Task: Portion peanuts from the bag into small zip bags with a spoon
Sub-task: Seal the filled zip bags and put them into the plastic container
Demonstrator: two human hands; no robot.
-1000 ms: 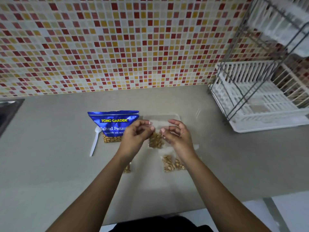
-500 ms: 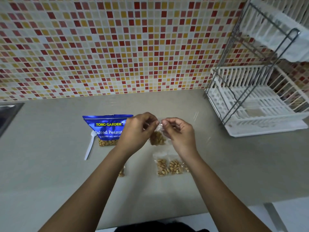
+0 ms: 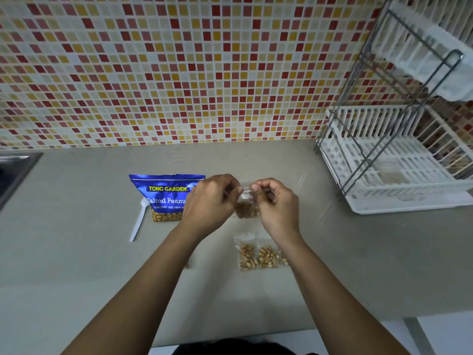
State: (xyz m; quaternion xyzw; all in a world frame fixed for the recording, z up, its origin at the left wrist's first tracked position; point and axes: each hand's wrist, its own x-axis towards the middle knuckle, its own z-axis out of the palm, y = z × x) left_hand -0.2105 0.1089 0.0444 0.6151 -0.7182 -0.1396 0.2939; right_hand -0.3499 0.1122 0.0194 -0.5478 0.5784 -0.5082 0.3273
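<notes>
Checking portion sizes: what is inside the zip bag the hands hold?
Peanuts sit in the bottom of the zip bag; the left hand and right hand hide its top corners.

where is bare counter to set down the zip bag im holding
Widest bare counter: left, between the white spoon and the sink. Also the strip along the tiled wall behind the peanut bag. Crowded: the middle, where left hand and right hand pinch the held zip bag behind the filled zip bags. Glints toward the dish rack may be clear plastic.
</notes>
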